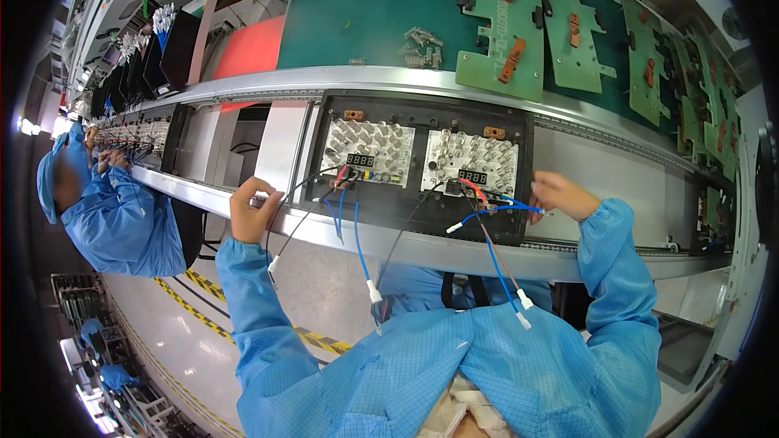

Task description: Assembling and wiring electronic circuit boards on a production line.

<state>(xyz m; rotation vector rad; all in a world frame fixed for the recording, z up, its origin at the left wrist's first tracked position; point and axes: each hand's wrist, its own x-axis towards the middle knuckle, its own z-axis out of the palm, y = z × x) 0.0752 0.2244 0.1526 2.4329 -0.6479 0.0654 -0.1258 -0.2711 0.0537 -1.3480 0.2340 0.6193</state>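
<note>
Two white circuit boards, the left board and the right board, lie side by side in a black carrier. Each bears tall capacitors, a dark digit display and leads. My left hand is by the carrier's left front corner, its fingers curled in beside a drooping black wire; what they hold, if anything, cannot be made out. At the right front edge, my right hand has its fingers closed at the end of a blue wire from the right board. Other blue leads with white connectors hang over the front rail.
Behind the line, a green mat carries small metal springs or coils and green fixture plates with brown clips. The metal rail runs across in front of me. A co-worker in blue works farther left.
</note>
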